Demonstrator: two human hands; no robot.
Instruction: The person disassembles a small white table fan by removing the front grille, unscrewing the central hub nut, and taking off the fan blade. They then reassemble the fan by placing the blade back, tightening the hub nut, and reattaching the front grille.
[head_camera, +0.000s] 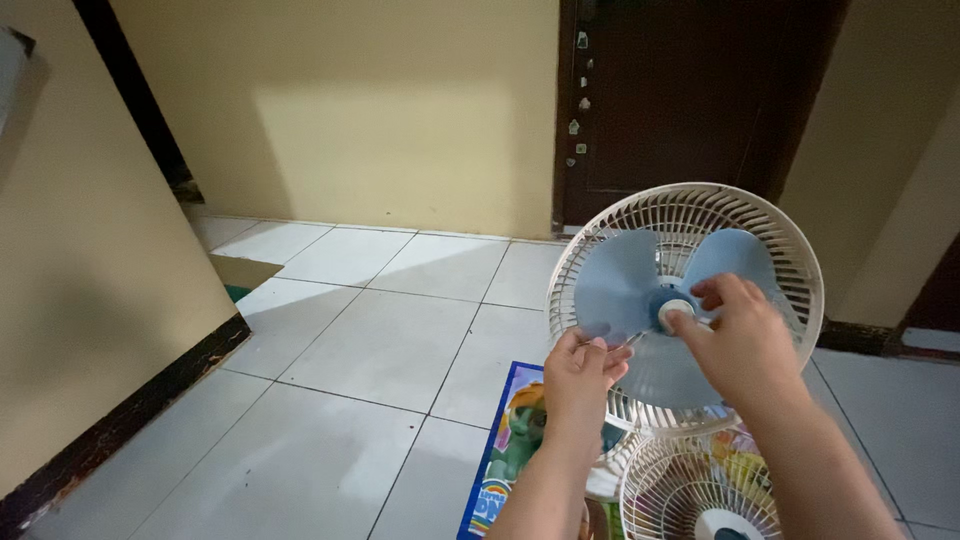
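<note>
Fitting the blue fan blade (640, 300) onto the upright rear grille (790, 250): left hand (585, 375) pinching a blade edge, right hand (735, 335) gripping the white hub cap (675, 312), probably needing careful turning next.

pale yellow walls (400, 110) close the room on the far side and on the left, each edged at the bottom with a dark skirting strip (120, 425). the floor (370, 340) is laid with large white glossy tiles and thin dark grout lines. a dark brown door (680, 100) stands in the far wall, small fittings running down its left edge. light falls in a bright patch across the far wall and onto the tiles below it, while the left wall sits in softer shade. a dark diagonal beam (130, 90) crosses the upper left corner
</note>
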